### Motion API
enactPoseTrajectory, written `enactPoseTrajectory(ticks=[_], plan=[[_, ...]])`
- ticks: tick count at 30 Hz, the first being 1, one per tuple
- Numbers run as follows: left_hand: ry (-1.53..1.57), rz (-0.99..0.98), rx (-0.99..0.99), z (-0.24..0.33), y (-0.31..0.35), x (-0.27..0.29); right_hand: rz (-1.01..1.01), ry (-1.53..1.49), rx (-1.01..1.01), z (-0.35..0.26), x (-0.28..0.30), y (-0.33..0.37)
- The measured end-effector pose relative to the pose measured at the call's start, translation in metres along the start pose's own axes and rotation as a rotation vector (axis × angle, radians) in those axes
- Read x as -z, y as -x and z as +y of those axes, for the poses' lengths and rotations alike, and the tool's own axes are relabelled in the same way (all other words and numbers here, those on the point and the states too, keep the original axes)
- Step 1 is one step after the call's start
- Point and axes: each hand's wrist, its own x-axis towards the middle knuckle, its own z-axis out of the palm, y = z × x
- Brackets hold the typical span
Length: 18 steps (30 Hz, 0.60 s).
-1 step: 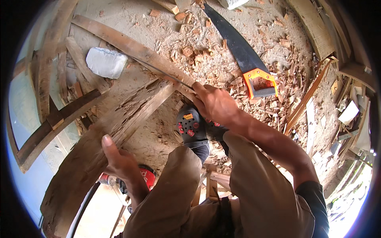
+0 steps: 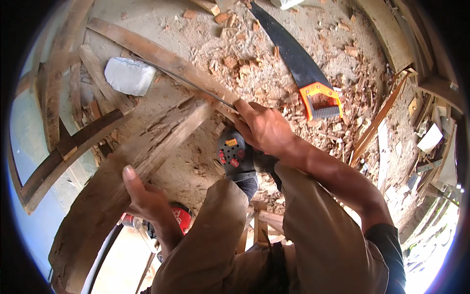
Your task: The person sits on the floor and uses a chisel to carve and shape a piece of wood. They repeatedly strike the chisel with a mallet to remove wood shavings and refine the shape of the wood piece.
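A rough, weathered wooden plank (image 2: 105,196) with a splintered face slants across the left side. My left hand (image 2: 147,198) is closed round its near edge, thumb lying on the upper face. My right hand (image 2: 267,125), at the centre, is closed on the near end of a long, thin, dark metal tool (image 2: 188,84). Its kind is unclear, since only a narrow edge shows, and my fingers hide the end they hold. This tool runs up and left along a long flat board (image 2: 147,49) on the ground. The plank's far end lies just left of my right hand.
A handsaw (image 2: 298,63) with an orange and black handle lies among wood chips at the upper right. A whitish block (image 2: 129,76) sits at the upper left, near loose boards (image 2: 73,142). Between my knees shows a black clog (image 2: 236,154). Scrap wood lines the right side.
The plank has shifted slightly left, with my left hand on it, and its far end is blurred. My right hand and the thin tool have moved a little to the left.
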Motion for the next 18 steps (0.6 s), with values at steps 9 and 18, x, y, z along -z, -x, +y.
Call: enactPoseTrajectory(ticks=[9, 18], plan=[[-0.266, -0.052, -0.179, -0.020, 0.005, 0.012, -0.080, -0.008, -0.054, 0.004, -0.001, -0.006], [-0.214, -0.028, -0.139, -0.011, 0.006, 0.002, -0.070, 0.070, 0.013, -0.002, 0.001, -0.011]])
